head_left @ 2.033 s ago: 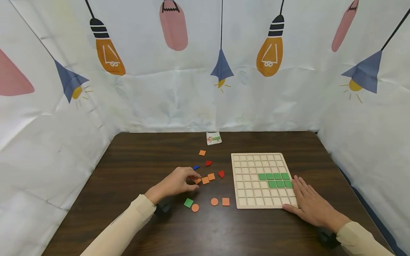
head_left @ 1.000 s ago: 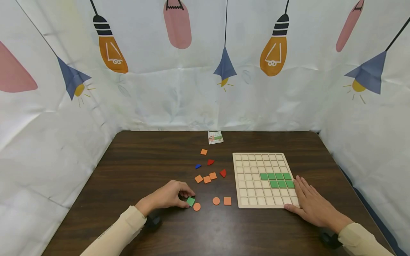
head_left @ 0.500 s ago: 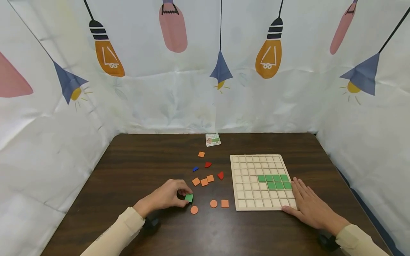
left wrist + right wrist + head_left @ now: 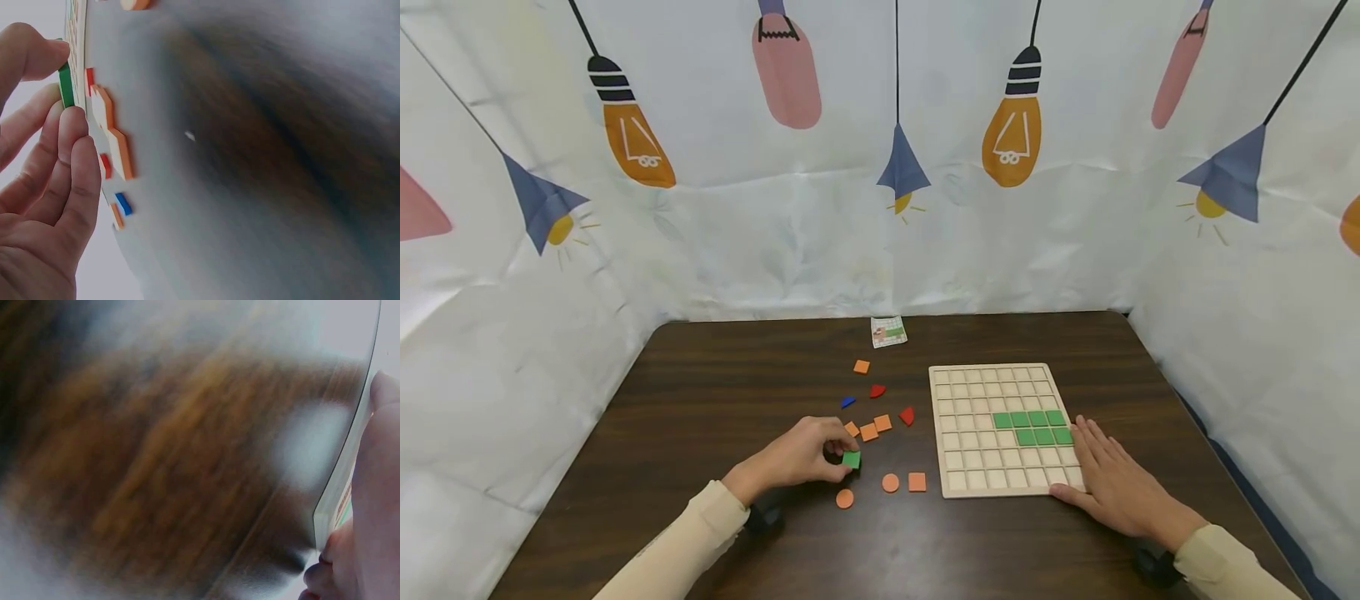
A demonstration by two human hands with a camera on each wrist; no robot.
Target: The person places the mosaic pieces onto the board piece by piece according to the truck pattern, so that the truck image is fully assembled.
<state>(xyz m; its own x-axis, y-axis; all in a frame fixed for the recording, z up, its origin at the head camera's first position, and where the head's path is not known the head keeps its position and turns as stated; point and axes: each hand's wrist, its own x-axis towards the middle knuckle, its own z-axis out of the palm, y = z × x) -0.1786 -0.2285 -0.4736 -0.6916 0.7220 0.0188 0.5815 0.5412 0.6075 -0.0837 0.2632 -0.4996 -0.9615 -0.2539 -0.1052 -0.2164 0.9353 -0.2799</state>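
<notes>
My left hand [image 4: 801, 454] pinches a green square tile [image 4: 852, 460] between thumb and fingers. In the left wrist view the tile [image 4: 66, 85] is seen edge-on, raised off the table. To its right lies a pale wooden grid board [image 4: 958, 458], with two rows of green squares [image 4: 1028, 419] set in its right half. My right hand [image 4: 1120, 487] rests at the board's right edge, fingers straight, thumb at the near right corner. In the right wrist view part of that hand [image 4: 378, 487] shows beside the board's edge.
Near the left hand lie several orange squares [image 4: 869, 432], two red pieces [image 4: 907, 416] and a blue piece [image 4: 847, 402]. Closer in are two orange discs [image 4: 891, 483] and a salmon square [image 4: 917, 482]. A small printed card [image 4: 889, 332] lies at the table's far edge.
My left hand came from the orange squares down to the green tile, took it and lifted it slightly to the right. The right hand stayed at the board; the head view shifted a little.
</notes>
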